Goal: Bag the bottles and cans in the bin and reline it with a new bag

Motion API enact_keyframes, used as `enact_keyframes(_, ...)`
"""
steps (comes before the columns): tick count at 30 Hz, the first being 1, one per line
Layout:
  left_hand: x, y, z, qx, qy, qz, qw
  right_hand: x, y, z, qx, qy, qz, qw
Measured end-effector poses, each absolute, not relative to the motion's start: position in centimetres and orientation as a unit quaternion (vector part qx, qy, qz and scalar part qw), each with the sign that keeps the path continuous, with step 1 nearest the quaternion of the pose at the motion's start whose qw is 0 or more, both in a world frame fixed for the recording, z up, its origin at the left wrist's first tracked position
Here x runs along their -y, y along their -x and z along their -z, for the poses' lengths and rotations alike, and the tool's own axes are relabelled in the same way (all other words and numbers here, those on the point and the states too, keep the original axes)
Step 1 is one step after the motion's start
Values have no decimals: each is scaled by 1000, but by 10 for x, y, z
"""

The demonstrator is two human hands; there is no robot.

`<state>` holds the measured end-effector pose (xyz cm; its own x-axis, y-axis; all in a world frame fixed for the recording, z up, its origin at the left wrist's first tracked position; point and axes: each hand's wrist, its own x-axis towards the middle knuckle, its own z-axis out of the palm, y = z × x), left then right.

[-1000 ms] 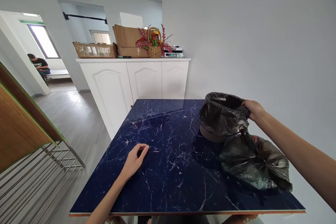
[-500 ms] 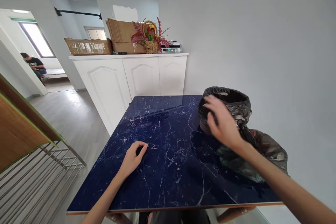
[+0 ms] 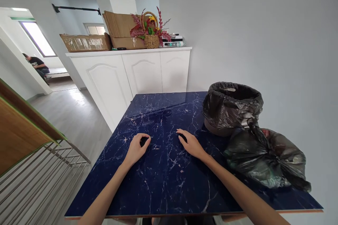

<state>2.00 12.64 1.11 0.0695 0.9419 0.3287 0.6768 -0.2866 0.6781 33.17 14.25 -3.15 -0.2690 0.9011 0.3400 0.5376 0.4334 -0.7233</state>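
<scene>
Both hands are resting palm-down on the dark blue marbled surface (image 3: 163,179), arms stretched forward. Left hand (image 3: 136,149) has its fingers curled loosely together, gripping nothing; right hand (image 3: 192,145) lies flatter, fingers together, empty too. Just right of it sits one bin lined with a black bag (image 3: 231,107), and one tied-up black trash bag (image 3: 266,160) lies touching the bin's near side.

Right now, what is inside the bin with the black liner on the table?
The bin is lined with a black bag whose rim folds over its edge. Its inside looks dark; any contents are hidden. A tied black bag lies beside it on the blue table.
</scene>
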Motion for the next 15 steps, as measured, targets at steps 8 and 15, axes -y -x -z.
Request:
enact_keyframes(8,-155,-25,-13,-581,-679,-390,219,-144,-333,34,770,470,-234,362)
enact_keyframes(15,-144,-36,-19,-554,-717,-355,231,-145,-332,34,777,467,-219,360)
